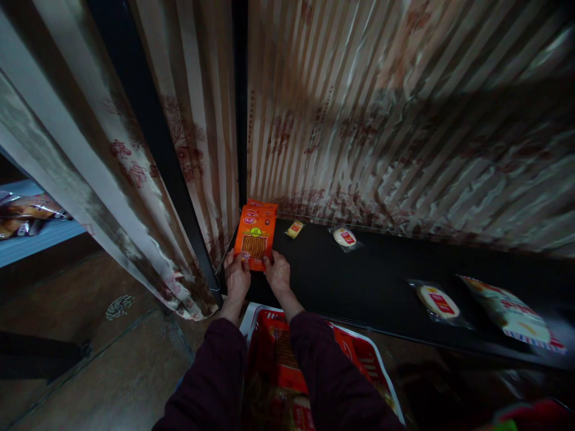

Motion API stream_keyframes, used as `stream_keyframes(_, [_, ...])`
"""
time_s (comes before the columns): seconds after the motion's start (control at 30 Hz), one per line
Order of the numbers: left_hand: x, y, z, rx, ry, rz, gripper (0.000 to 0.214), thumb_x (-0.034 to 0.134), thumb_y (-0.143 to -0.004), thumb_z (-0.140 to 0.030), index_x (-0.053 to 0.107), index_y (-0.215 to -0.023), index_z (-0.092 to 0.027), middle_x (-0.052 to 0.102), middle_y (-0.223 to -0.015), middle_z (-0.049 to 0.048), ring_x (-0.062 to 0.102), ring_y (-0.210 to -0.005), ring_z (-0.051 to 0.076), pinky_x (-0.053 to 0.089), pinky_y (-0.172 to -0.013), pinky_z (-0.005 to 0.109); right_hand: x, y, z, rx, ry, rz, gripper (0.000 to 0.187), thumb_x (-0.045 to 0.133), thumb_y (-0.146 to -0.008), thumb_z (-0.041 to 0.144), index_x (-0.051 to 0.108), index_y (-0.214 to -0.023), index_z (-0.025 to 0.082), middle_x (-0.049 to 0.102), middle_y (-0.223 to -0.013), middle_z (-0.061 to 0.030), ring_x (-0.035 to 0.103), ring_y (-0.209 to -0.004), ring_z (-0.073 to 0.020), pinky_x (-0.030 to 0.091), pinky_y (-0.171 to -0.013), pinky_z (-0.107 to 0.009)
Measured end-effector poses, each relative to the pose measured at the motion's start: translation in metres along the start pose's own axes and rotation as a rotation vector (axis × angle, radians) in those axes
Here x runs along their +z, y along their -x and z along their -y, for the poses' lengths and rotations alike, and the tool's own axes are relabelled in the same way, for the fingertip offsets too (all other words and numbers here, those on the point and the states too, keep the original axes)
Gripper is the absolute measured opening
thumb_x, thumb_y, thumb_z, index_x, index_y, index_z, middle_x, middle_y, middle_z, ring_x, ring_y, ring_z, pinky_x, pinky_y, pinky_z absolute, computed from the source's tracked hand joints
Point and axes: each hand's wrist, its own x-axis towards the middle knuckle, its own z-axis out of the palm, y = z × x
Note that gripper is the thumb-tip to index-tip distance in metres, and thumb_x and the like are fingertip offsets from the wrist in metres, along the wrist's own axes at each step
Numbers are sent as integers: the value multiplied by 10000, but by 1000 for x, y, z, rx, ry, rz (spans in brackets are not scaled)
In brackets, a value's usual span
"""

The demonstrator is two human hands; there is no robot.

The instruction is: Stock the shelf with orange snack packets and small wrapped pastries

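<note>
Both of my hands grip the near edge of an orange snack packet (255,236), which has a window showing brown stick-like pieces. My left hand (237,276) is closed on its left corner, thumb on top. On the right corner, my right hand (277,272) pinches it the same way. The packet rests at the left end of a black shelf (341,281), overlapping at least one more orange packet (263,205) behind it. Below my forearms stands a red basket with a white rim (372,347), holding more orange packets (287,353) and other wrapped items.
A small yellow packet (294,228) and a round wrapped pastry (345,237) lie toward the shelf's back. Another round pastry (439,301) and a pale bag (512,311) lie farther right. Black posts (157,131) and printed curtains (381,120) bound the shelf. Left, bagged food (31,209) sits on a blue shelf.
</note>
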Motion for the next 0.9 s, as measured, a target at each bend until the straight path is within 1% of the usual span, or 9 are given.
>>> stream_keyframes(0.13, [0, 0, -2, 10, -8, 53, 312, 507, -829, -223, 645, -1101, -159, 472, -1403, 153, 411, -1320, 297, 339, -1095, 459, -1, 1, 2, -7, 13, 10, 377, 533, -841, 205, 585, -1211, 156, 674, -1051, -125, 644, -923, -214, 467, -815, -284])
stream_keyframes(0.27, [1, 3, -7, 104, -71, 98, 349, 507, -845, -247, 615, -1164, -151, 421, -1447, 165, 340, -1370, 298, 272, -1124, 491, -2, 1, 2, 4, -14, 25, 468, 525, -844, 206, 491, -1303, 120, 676, -1051, -129, 645, -953, -213, 474, -826, -281])
stream_keyframes(0.37, [3, 5, -9, 162, -108, 129, 385, 505, -855, -241, 581, -1225, -170, 422, -1449, 148, 328, -1380, 276, 242, -1139, 484, -4, 4, 5, 3, 1, 33, 502, 499, -861, 205, 431, -1347, 101, 672, -1044, -131, 645, -952, -207, 476, -820, -278])
stream_keyframes(0.5, [2, 7, -11, 183, -183, 169, 404, 482, -873, -241, 556, -1264, -172, 414, -1458, 129, 342, -1374, 257, 258, -1139, 464, -10, 11, 12, 4, 181, 58, 496, 467, -891, 266, 412, -1373, 164, 610, -1143, -136, 641, -920, -208, 487, -784, -306])
stream_keyframes(0.57, [1, 6, -12, 188, -237, 186, 415, 470, -880, -237, 544, -1281, -161, 400, -1467, 129, 339, -1376, 255, 259, -1142, 456, -13, 14, 14, 2, 287, 32, 505, 458, -895, 291, 399, -1391, 216, 559, -1205, -129, 619, -947, -215, 489, -781, -322])
stream_keyframes(0.67, [-1, 6, -14, 193, -294, 202, 424, 459, -880, -214, 534, -1296, -169, 386, -1478, 120, 336, -1377, 246, 264, -1144, 442, -15, 14, 14, -147, 364, -33, 484, 451, -891, 248, 440, -1375, 238, 488, -1327, -121, 511, -1125, -249, 449, -904, -357])
stream_keyframes(0.77, [-2, 5, -15, 200, -322, 219, 446, 447, -872, -173, 518, -1312, -183, 373, -1488, 106, 320, -1386, 237, 261, -1148, 438, -11, 10, 13, -327, 360, -1, 470, 444, -882, 191, 484, -1351, 201, 411, -1446, -101, 370, -1275, -268, 380, -1012, -382])
stream_keyframes(0.83, [-1, 5, -15, 194, -337, 232, 468, 445, -866, -156, 496, -1331, -181, 377, -1486, 107, 314, -1390, 232, 252, -1151, 435, -6, 5, 12, -372, 348, 50, 460, 456, -878, 187, 502, -1336, 187, 395, -1471, -92, 285, -1349, -265, 362, -1037, -380])
stream_keyframes(0.9, [0, 5, -16, 182, -351, 237, 482, 443, -865, -150, 480, -1344, -183, 391, -1478, 110, 318, -1388, 224, 248, -1153, 428, -1, 1, 10, -364, 343, 92, 443, 471, -881, 204, 519, -1321, 197, 403, -1471, -89, 246, -1383, -257, 359, -1045, -382])
